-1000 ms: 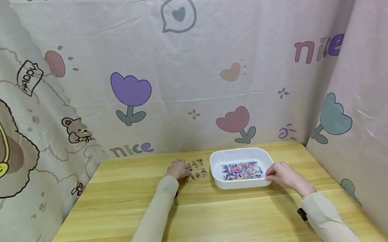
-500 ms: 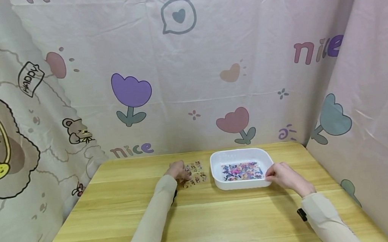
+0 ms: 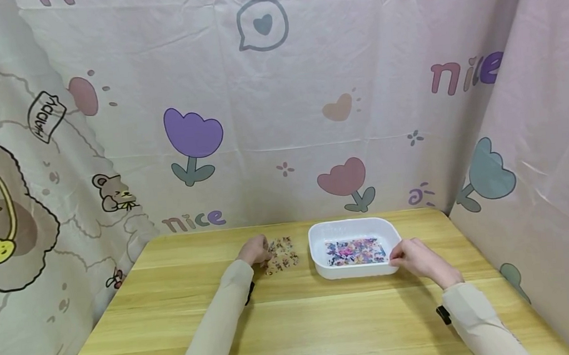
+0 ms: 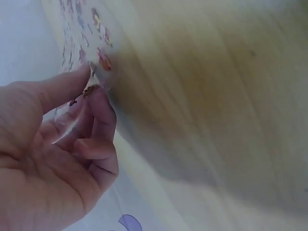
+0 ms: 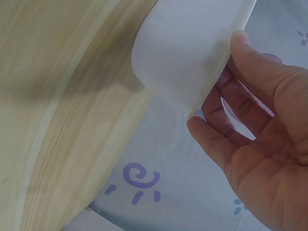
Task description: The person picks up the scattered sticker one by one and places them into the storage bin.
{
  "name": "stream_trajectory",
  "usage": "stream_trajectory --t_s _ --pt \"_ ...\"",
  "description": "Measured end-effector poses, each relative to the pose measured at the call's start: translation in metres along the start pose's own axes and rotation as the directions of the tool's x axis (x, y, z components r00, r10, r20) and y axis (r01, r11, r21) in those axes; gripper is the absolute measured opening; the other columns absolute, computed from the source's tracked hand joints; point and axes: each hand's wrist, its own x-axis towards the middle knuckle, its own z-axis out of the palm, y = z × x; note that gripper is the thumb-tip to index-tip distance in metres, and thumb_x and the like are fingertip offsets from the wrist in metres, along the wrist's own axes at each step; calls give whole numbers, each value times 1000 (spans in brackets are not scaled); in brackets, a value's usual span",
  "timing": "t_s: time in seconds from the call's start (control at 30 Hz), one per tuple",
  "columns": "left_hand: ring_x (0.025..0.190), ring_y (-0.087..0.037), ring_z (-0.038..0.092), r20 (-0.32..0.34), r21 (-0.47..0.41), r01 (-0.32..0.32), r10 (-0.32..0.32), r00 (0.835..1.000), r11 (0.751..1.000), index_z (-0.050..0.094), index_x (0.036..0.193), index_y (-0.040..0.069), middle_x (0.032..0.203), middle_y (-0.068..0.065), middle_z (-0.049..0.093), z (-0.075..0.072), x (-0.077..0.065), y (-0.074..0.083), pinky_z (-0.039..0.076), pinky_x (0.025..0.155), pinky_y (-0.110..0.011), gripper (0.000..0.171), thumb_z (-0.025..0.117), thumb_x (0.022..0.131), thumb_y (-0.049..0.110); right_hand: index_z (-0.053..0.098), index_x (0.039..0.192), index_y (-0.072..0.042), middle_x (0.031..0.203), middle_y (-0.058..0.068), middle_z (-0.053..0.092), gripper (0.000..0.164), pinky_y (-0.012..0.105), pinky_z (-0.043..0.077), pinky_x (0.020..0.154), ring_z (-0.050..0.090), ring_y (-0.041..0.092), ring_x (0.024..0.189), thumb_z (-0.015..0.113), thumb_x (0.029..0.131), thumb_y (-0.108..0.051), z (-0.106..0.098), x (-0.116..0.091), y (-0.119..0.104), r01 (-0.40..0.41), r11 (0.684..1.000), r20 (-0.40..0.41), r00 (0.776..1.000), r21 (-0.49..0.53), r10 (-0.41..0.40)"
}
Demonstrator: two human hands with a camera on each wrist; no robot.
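Observation:
My left hand (image 3: pixel 254 250) pinches the left edge of a clear sticker sheet (image 3: pixel 284 254) printed with small colourful figures. In the left wrist view, thumb and index finger meet on the sheet's edge (image 4: pixel 105 60), and the other fingers curl beneath. To its right stands a white rectangular plastic basin (image 3: pixel 357 270). Inside on its floor lie colourful printed stickers or sheets (image 3: pixel 354 251); I cannot tell whether they are one piece or several. My right hand (image 3: pixel 418 257) grips the basin's front right rim, thumb on the rim and fingers beneath it in the right wrist view.
Both hands work over a wood-grain table (image 3: pixel 306 332). A printed cloth (image 3: pixel 270 117) hangs behind the table's back edge and along both sides. Each wrist carries a small black device below the sleeve.
My left hand has drawn slightly left, and the clear sticker sheet has shifted left with it, away from the basin. The right hand and basin have stayed in place.

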Motion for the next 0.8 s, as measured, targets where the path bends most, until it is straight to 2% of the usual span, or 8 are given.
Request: stream_trajectory --t_s 0.13,0.23,0.33,0.4,0.5,0.63,0.7,0.8 --pt "68 -21 57 -36 -77 -8 5 999 997 57 94 4 82 -9 59 -1 -1 -6 45 63 -32 18 72 88 9 76 86 -4 83 6 73 5 27 54 66 59 11 74 74 82 -5 -1 -2 -1 13 1000 3 1000 -2 -13" --pt "80 -25 61 -65 -95 -28 22 998 995 63 103 0 96 -13 64 -4 -2 -9 51 72 -38 12 63 92 4 76 84 -4 82 5 74 3 25 53 66 58 10 73 73 82 -5 -1 -2 -2 37 999 -6 999 -7 -37" --pt "95 -30 63 -77 -90 -53 46 996 995 64 113 -1 110 -16 66 -8 -2 -10 53 84 -44 22 52 96 2 76 84 -5 81 3 74 3 23 51 65 57 9 71 73 83 -5 -1 -2 -2 57 998 -9 998 -10 -57" --pt "102 -30 61 -83 -104 -71 63 995 992 63 118 -3 116 -18 65 -11 -3 -10 53 88 -45 26 48 97 1 76 84 -5 81 3 74 3 22 50 64 56 8 71 73 83 -5 -1 -1 -2 62 998 -7 998 -9 -62" --pt "96 -29 64 -118 -122 -110 96 988 986 64 119 -4 114 -19 66 -17 -3 -7 54 84 -43 28 48 97 2 76 83 -5 82 4 74 3 22 50 64 56 8 71 73 83 -5 -1 -1 -1 58 998 -4 998 -4 -58" --pt "81 -23 65 -220 -140 -156 123 968 978 69 111 -3 101 -16 70 -24 -2 -2 56 75 -38 21 57 94 3 76 84 -5 83 5 74 4 22 51 65 57 9 72 73 83 -5 -1 0 0 55 998 -1 998 1 -55" --pt "79 -21 65 -263 -131 -167 128 956 977 72 105 -1 97 -15 71 -27 -1 0 56 74 -36 17 61 93 4 76 85 -4 83 5 74 4 23 52 65 57 10 72 73 83 -6 -2 -1 -1 57 998 -1 998 0 -57" --pt "79 -20 66 -289 -122 -180 138 947 976 73 105 0 99 -15 73 -30 0 3 56 70 -33 19 59 93 3 76 85 -4 83 5 74 4 23 52 66 58 10 73 73 83 -6 -2 -1 -2 60 998 0 998 0 -60"
